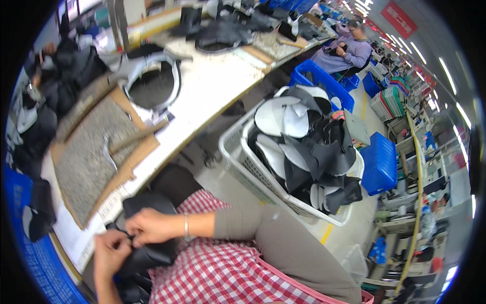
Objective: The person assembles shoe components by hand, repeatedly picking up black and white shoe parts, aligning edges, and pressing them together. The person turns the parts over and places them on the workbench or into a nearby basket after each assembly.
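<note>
Head view: a white worktop runs from the lower left toward the upper middle, edges bowed by the lens. On it lies a rough grey slab on brown board, with a hammer resting across it. Beyond stands a white-rimmed ring, dark inside. Dark pieces are heaped along the far end. The room stretches away to the right under strip lights, with a red banner overhead; a co-worker in lilac sits beyond the baskets, and the floor is pale with yellow marking.

A white basket beside the worktop is piled above its rim with black and pale grey cut pieces. A blue crate stands just behind it, another blue crate to its right.

Counted: one hammer, one slab, one ring; the cut pieces overlap too much to count.

Two hands, the left hand and right hand, meet at the worktop's near edge, each pinching a black piece between thumb and fingers. That piece lies over the lap, beside a red-and-white checked apron.
</note>
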Available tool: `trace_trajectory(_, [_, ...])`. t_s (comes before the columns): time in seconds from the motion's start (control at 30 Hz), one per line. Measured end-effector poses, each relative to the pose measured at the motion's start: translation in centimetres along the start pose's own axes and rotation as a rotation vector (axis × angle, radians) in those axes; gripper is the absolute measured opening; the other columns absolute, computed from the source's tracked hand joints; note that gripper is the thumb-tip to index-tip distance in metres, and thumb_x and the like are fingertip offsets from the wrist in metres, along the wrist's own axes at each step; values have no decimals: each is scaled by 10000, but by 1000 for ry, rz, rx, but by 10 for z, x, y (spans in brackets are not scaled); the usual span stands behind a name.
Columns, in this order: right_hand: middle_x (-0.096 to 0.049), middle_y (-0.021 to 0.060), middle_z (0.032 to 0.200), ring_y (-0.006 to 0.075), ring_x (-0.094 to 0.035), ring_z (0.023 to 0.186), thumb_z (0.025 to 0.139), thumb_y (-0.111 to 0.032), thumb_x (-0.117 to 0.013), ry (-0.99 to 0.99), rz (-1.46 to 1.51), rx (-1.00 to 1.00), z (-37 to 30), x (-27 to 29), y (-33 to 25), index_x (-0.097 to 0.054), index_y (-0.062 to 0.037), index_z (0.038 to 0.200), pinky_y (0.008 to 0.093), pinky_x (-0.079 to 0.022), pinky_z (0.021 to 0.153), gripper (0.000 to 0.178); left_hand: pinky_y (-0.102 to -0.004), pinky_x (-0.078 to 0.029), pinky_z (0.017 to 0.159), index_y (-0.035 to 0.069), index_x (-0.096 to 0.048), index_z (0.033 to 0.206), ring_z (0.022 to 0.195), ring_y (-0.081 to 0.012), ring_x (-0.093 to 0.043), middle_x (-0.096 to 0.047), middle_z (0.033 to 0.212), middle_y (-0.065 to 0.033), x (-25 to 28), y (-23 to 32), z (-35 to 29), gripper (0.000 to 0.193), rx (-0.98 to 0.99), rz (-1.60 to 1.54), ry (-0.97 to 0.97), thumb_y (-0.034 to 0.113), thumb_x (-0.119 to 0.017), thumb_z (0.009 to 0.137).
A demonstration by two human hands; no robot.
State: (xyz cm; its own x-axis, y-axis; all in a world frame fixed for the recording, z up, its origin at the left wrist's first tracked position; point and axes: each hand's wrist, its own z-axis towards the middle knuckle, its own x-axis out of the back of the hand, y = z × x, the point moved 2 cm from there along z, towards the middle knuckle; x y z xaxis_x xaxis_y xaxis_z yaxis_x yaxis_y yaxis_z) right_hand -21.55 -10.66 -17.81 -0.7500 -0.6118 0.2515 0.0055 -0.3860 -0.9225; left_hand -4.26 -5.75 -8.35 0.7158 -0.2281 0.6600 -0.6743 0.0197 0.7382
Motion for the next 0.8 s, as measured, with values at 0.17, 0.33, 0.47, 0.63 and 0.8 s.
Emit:
trace_trajectory(0.17, [-708, 209, 872, 435, -679, 855, 733, -380, -840, -112, -247, 54, -13, 8, -16, -679, -28, 933, 509, -521, 719, 436, -268, -451, 558, -51, -707, 819, 584, -88, -562, -656, 650, -74, -10, 9, 0, 134, -66, 65, -68, 54, -769, 763])
trace_trajectory(0.33, [-679, 207, 828, 426, -667, 836, 768, -363, -826, -54, -313, 62, -33, 26, -43, -672, -19, 936, 497, -497, 699, 413, -254, -497, 624, -41, -759, 861, 672, -65, -613, -731, 758, -11, 11, 21, 5, 175, 1, -94, -283, 128, -804, 873])
trace_trajectory(0.47, [-675, 162, 807, 370, -665, 781, 804, -335, -822, 23, -253, 102, -70, 51, -69, -687, -60, 972, 444, -481, 661, 349, -280, -565, 743, -94, -749, 916, 768, -149, -705, -754, 838, -94, 18, 27, 2, 286, 79, -502, -445, 185, -804, 884])
trace_trajectory(0.63, [-671, 168, 815, 346, -674, 784, 813, -296, -828, 244, -212, 166, -104, 74, -83, -682, -43, 953, 400, -501, 692, 323, -307, -595, 779, -98, -730, 1023, 815, -190, -736, -766, 930, -123, 5, 43, -9, 357, -4, -657, -416, 200, -833, 856])
trace_trajectory(0.8, [-681, 145, 823, 251, -669, 743, 827, -211, -832, 400, -38, 183, -106, 45, -65, -705, -28, 946, 356, -528, 717, 252, -288, -560, 795, -32, -760, 995, 845, -153, -704, -753, 913, -65, -2, 43, -7, 171, 102, -282, -174, 59, -767, 851])
